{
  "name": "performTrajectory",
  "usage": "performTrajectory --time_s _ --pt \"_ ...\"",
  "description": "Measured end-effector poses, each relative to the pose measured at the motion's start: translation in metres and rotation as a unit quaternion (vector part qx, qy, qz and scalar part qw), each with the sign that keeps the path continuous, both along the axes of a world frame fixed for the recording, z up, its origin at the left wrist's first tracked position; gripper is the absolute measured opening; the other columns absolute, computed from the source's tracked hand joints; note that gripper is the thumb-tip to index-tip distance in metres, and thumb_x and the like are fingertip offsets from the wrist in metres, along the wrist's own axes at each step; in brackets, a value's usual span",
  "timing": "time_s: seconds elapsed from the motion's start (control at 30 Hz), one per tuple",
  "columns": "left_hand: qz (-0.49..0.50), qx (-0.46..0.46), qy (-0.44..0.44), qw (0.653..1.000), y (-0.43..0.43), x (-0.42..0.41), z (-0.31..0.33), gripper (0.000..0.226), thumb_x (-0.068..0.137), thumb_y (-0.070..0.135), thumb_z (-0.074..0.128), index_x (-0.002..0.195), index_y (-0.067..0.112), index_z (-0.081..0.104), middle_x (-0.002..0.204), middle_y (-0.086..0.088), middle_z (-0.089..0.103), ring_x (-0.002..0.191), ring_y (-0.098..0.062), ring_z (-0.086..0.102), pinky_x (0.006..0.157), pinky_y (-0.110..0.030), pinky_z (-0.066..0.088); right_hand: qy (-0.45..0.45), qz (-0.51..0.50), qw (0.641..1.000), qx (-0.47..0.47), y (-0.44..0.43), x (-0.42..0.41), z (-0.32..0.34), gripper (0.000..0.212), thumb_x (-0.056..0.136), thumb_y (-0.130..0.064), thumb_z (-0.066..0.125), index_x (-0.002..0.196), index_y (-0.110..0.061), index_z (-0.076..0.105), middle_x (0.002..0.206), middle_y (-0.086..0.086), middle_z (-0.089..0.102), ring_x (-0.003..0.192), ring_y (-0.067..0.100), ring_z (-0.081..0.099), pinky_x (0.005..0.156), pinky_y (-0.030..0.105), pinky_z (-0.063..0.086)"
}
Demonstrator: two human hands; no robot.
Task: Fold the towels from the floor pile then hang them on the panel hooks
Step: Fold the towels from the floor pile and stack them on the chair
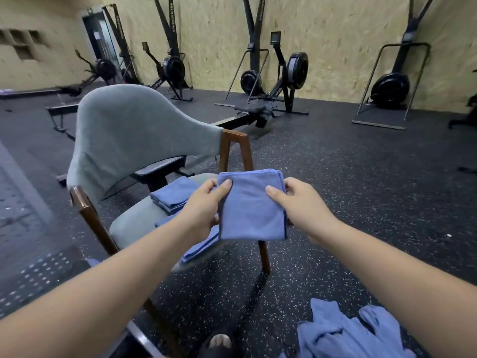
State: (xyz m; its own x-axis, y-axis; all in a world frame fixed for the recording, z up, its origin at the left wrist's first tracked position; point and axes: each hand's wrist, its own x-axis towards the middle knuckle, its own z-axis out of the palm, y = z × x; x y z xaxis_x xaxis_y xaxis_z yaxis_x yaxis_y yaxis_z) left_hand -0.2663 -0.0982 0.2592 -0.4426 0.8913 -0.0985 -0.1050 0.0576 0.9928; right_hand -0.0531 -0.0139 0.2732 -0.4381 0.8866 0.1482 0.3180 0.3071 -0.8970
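Note:
A blue towel, folded into a small square, hangs in the air between both hands above the chair's front edge. My left hand pinches its left side, thumb on top. My right hand pinches its right side the same way. Folded blue towels lie stacked on the grey chair seat, and another folded one sticks out under my left hand. A loose pile of unfolded blue towels lies on the floor at the bottom right.
The grey upholstered chair with wooden arms stands just ahead left. Rowing machines and ski machines line the far wooden wall. A perforated dark panel shows at the lower left. A foot is at the bottom.

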Motion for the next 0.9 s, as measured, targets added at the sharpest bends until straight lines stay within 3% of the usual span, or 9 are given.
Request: performTrajectory --time_s 0.07,0.17,0.27,0.37,0.57,0.63,0.73,0.9 --pt "0.061 -0.005 0.146 0.987 0.017 -0.026 0.000 0.032 0.105 0.048 0.063 0.104 0.016 0.063 0.096 -0.001 0.073 0.089 -0.020 0.065 0.073 -0.034 0.049 0.038 -0.003 0.997 -0.073 0.005 -0.033 -0.011 0.028 0.098 -0.043 0.070 0.098 -0.015 0.069 0.101 0.008 0.076 0.094 0.034 0.074 0.082 0.057 0.064" --pt "0.100 -0.052 0.368 0.923 0.040 -0.077 0.006 0.039 0.106 0.048 0.058 0.091 0.012 0.056 0.082 0.000 0.062 0.077 -0.019 0.054 0.071 -0.039 0.040 0.092 0.016 0.974 -0.206 0.010 -0.086 -0.021 0.016 0.105 -0.030 0.068 0.113 -0.015 0.069 0.114 0.009 0.075 0.101 0.031 0.075 0.075 0.057 0.067" --pt "0.090 -0.103 0.478 0.868 0.062 -0.127 0.012 0.043 0.104 0.049 0.060 0.082 0.013 0.054 0.078 -0.004 0.061 0.078 -0.026 0.054 0.069 -0.040 0.037 0.126 0.026 0.953 -0.275 0.018 -0.139 -0.032 0.024 0.106 -0.026 0.067 0.128 -0.016 0.065 0.126 0.010 0.071 0.109 0.033 0.071 0.058 0.040 0.065" --pt "0.096 -0.143 0.520 0.837 0.080 -0.175 0.012 0.045 0.098 0.052 0.068 0.087 0.008 0.066 0.084 -0.006 0.069 0.083 -0.025 0.058 0.069 -0.038 0.040 0.154 0.042 0.932 -0.325 0.026 -0.189 -0.044 0.020 0.107 -0.021 0.064 0.126 -0.016 0.064 0.130 0.011 0.070 0.115 0.033 0.070 0.060 0.038 0.063" --pt "0.081 -0.194 0.562 0.800 0.106 -0.252 -0.007 0.033 0.094 0.054 0.073 0.090 0.021 0.076 0.092 0.001 0.074 0.096 -0.025 0.064 0.083 -0.038 0.052 0.170 0.055 0.903 -0.390 0.040 -0.270 -0.064 0.030 0.105 -0.005 0.063 0.135 -0.006 0.062 0.130 0.020 0.068 0.111 0.039 0.071 0.050 0.036 0.062" --pt "0.072 -0.199 0.573 0.792 0.113 -0.266 -0.016 0.032 0.095 0.052 0.073 0.091 0.020 0.076 0.092 0.001 0.074 0.095 -0.024 0.064 0.084 -0.037 0.052 0.161 0.046 0.904 -0.393 0.046 -0.287 -0.070 0.032 0.105 -0.005 0.062 0.136 -0.006 0.062 0.125 0.016 0.067 0.097 0.033 0.071 0.049 0.034 0.062" --pt "0.070 -0.191 0.577 0.791 0.121 -0.280 -0.033 0.026 0.095 0.049 0.074 0.093 0.024 0.077 0.092 0.004 0.073 0.093 -0.021 0.064 0.085 -0.036 0.052 0.141 0.042 0.904 -0.402 0.053 -0.299 -0.080 0.031 0.106 -0.003 0.059 0.137 -0.002 0.060 0.099 0.013 0.059 0.072 0.022 0.060 0.047 0.032 0.061" --pt "0.059 -0.188 0.590 0.783 0.132 -0.288 -0.060 0.025 0.093 0.055 0.072 0.093 0.030 0.072 0.094 0.001 0.076 0.091 -0.022 0.066 0.079 -0.038 0.053 0.101 0.052 0.907 -0.405 0.057 -0.297 -0.083 0.032 0.106 -0.002 0.059 0.138 0.002 0.057 0.089 0.017 0.064 0.060 0.027 0.070 0.049 0.033 0.063"
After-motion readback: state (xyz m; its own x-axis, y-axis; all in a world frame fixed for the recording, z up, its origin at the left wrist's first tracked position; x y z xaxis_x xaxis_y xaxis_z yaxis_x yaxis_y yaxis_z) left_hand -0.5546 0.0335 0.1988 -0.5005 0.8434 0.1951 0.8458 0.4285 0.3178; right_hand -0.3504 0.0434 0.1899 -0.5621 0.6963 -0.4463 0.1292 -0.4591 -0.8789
